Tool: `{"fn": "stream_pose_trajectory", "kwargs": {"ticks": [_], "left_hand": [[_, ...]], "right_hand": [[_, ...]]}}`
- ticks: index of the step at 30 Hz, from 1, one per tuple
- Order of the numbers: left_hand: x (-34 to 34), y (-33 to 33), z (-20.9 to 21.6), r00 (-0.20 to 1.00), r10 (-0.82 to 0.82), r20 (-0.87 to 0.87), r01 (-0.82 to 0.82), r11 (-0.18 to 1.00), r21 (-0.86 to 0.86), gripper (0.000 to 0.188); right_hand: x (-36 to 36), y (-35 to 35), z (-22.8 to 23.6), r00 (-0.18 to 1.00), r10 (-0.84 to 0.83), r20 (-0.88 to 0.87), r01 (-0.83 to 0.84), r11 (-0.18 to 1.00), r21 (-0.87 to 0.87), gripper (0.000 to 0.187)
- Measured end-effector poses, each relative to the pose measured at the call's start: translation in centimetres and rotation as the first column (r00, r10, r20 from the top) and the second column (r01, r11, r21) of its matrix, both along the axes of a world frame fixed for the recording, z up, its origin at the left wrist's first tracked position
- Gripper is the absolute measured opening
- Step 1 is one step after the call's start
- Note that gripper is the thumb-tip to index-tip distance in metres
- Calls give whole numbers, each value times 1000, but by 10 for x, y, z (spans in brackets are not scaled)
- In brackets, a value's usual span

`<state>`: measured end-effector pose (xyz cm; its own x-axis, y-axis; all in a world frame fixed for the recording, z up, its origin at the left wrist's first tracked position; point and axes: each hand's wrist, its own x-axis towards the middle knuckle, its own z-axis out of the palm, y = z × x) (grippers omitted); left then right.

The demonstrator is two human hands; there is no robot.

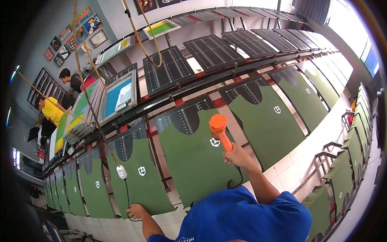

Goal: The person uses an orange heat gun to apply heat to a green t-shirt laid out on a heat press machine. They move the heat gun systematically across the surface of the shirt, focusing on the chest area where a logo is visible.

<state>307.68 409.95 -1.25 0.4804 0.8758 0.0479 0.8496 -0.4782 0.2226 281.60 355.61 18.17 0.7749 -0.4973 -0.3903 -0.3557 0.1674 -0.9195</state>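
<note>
My right hand (238, 156) is wrapped round the handle of an orange hair dryer (218, 124). The dryer's round head is over a green shirt panel (187, 161), beside the white printed emblem (215, 142) on its upper right. Behind the hand, a black cord loops down toward my body. My left hand (138, 211) is low at the bottom edge of the neighbouring green panel (137, 173), its fingers closed on a black power cord (127, 191). That cord runs up to a white socket (121, 172) hanging from an overhead cable.
Green panels lie on slanted printing boards in a long row, with another row (338, 177) at right. Bare black boards (167, 68) stand across the rail (193, 82). Framed screens (119, 97) are stacked at left, near two people (52, 111). Cables (159, 62) hang overhead.
</note>
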Motion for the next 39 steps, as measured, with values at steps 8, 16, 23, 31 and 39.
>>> {"fn": "stream_pose_trajectory", "kwargs": {"ticks": [8,16,23,31,39], "left_hand": [[7,95,18,975,-209,72,208,978,16,56],[58,333,107,893,-343,293,275,929,249,40],[126,473,188,877,-280,391,208,954,216,39],[181,524,153,945,-245,218,216,965,146,39],[211,522,90,944,-290,158,285,957,58,39]], "right_hand": [[32,113,1,988,120,94,-136,973,188,31],[128,299,10,884,409,225,-465,820,335,27],[196,412,21,908,377,182,-417,855,308,29],[238,412,21,970,224,94,-236,958,160,28],[274,393,14,989,147,-13,-143,979,143,28]]}}
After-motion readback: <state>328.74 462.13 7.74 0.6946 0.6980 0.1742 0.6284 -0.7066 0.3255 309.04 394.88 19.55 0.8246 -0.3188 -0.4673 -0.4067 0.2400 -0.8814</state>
